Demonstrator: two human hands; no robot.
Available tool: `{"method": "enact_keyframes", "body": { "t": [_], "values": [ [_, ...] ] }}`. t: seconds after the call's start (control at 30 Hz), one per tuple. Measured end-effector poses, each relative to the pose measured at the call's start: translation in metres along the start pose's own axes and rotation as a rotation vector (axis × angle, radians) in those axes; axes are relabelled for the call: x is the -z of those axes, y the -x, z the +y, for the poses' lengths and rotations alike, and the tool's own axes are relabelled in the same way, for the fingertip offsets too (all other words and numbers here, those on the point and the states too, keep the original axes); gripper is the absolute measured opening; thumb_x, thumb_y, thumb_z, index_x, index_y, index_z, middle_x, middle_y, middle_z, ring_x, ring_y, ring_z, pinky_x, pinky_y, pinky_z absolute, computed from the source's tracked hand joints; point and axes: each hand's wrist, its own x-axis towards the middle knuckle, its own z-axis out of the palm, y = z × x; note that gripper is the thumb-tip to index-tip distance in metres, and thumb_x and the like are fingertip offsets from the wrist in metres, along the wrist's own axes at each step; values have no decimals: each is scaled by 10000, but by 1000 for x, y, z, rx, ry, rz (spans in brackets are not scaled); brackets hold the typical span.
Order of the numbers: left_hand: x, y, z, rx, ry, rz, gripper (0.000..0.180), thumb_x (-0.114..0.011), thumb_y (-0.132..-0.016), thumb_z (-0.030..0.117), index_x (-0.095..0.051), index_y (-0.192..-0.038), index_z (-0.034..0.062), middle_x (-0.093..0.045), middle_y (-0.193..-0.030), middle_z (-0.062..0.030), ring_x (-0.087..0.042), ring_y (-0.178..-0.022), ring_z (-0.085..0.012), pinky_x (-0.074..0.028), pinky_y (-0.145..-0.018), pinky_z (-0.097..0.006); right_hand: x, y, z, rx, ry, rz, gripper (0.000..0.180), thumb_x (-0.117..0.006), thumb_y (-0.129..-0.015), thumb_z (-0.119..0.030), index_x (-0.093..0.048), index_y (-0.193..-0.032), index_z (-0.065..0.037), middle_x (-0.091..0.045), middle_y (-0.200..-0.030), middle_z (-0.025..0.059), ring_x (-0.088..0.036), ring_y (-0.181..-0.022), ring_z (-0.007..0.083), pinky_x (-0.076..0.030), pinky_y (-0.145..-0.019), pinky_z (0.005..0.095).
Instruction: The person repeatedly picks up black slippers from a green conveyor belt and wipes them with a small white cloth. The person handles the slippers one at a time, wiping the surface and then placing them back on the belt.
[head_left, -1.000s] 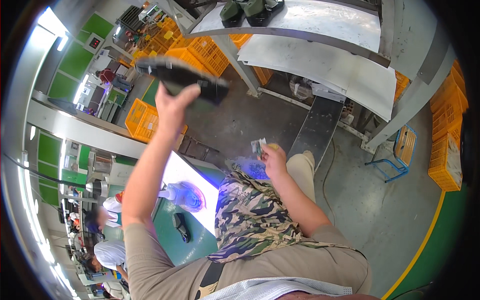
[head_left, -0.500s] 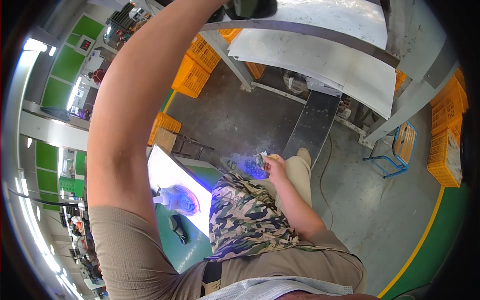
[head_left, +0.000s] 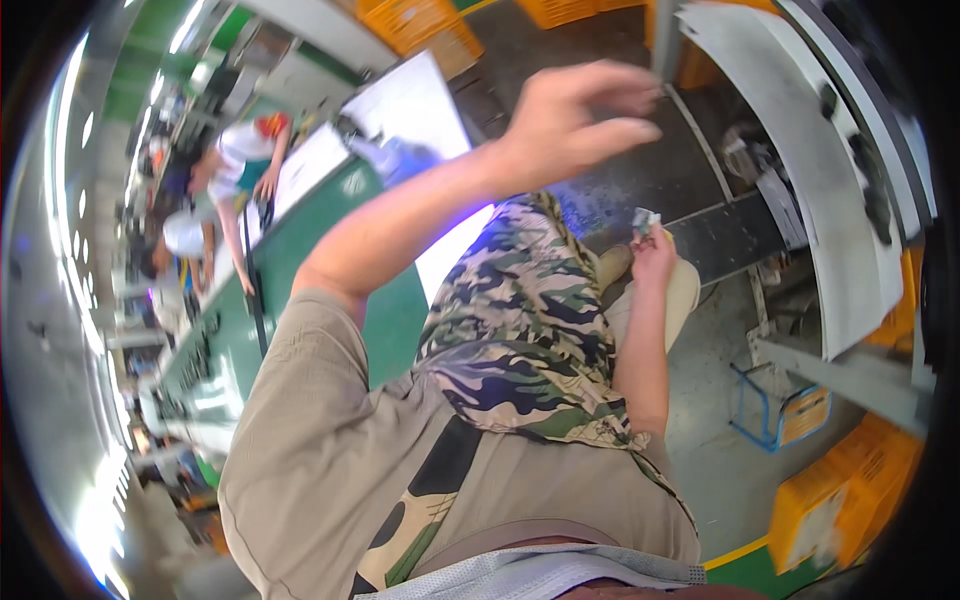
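Observation:
My left hand (head_left: 585,115) is raised over the floor in front of me. Its thumb stands apart from the curled fingers, and nothing shows between them. Lower and to the right, by my right knee, my right hand (head_left: 654,256) pinches a small crumpled piece of white and grey-green material (head_left: 646,222); its kind is too small to tell. Beyond my left forearm, a translucent squeeze bottle (head_left: 398,160) is on a brightly lit white board (head_left: 425,90). Several dark shoe-like pieces (head_left: 870,190) line the pale rack shelf (head_left: 800,150) at right, apart from both hands.
At left runs a long green bench (head_left: 320,255), where a co-worker (head_left: 240,165) handles dark pieces; another person (head_left: 183,235) is farther along. Orange crates (head_left: 415,25) stand at the back and more crates (head_left: 850,490) at lower right. A blue-framed stool (head_left: 780,410) is near the rack.
My view has swung left. My left arm has drawn back from the rack, bringing its hand into sight. My right hand keeps hold of the crumpled piece.

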Motion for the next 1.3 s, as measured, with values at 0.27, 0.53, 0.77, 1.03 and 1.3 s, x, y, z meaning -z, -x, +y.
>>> {"method": "enact_keyframes", "body": {
  "t": [0.27,0.53,0.77,1.03,1.3],
  "values": [
    [219,403,-146,1165,342,1156,389,-669,-870,189,-556,-1158,-48,-657,-1039,-165,-680,-881,-288,-564,-775,-376,-2,0,-1,-174,213,-62,119,-633,-904,-220,-633,-917,-101,-666,-827,41,-624,-735,194,-457,-634,349],
    [216,496,-218,1056,1137,1686,891,-630,-905,361,-103,-1454,-104,-321,-1454,-272,-412,-1304,-425,-391,-1064,-522,-67,7,-12,-170,451,-75,135,-634,-905,-240,-638,-933,-108,-668,-823,37,-632,-757,192,-458,-626,340],
    [240,424,-280,864,1362,1945,1015,-620,-822,616,-107,-1505,68,-231,-1491,-281,-316,-1350,-469,-300,-1100,-573,-112,22,-21,-110,633,-233,115,-624,-905,-212,-626,-934,-100,-674,-887,49,-644,-783,205,-480,-617,350],
    [268,437,-345,843,1171,2253,645,-680,-791,180,-381,-1327,-18,-436,-1341,-229,-454,-1232,-435,-355,-1030,-629,-107,28,-28,-146,653,-119,138,-649,-888,-221,-616,-964,-110,-664,-854,50,-619,-747,204,-466,-620,366],
    [300,514,-290,597,1095,1695,384,-549,-801,-77,-456,-1173,-63,-575,-1167,-222,-580,-1108,-409,-443,-1017,-579,-138,31,-8,-171,606,-111,166,-659,-887,-234,-624,-958,-87,-649,-824,57,-616,-759,199,-460,-628,344]
  ]
}}
